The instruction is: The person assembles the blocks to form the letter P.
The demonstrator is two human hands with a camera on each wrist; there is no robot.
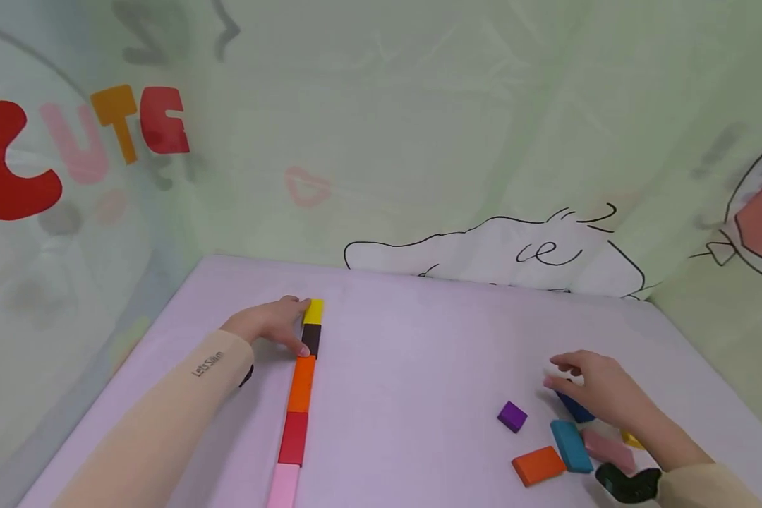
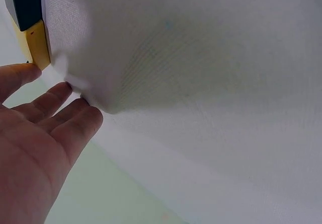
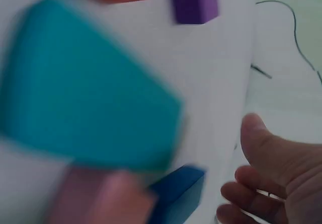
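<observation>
A straight row of blocks runs away from me on the left: pink (image 1: 283, 487), red (image 1: 293, 437), orange (image 1: 301, 384), black (image 1: 311, 342) and, at the far end, yellow (image 1: 314, 312). My left hand (image 1: 269, 323) lies along the row's left side. Its index fingertip touches the yellow block (image 2: 37, 45), while the thumb rests by the joint between black and orange; the remaining fingers extend loosely past the end. On the right, my right hand (image 1: 600, 388) hovers with loosely bent fingers, holding nothing, above a dark blue block (image 1: 578, 409) that it partly covers.
Loose blocks lie around my right hand: purple (image 1: 512, 417), orange (image 1: 538, 466), teal (image 1: 571, 446), pink (image 1: 609, 451) and a partly hidden yellow one (image 1: 632, 439). A printed cloth wall (image 1: 419, 141) rises behind the pale tabletop (image 1: 406, 395).
</observation>
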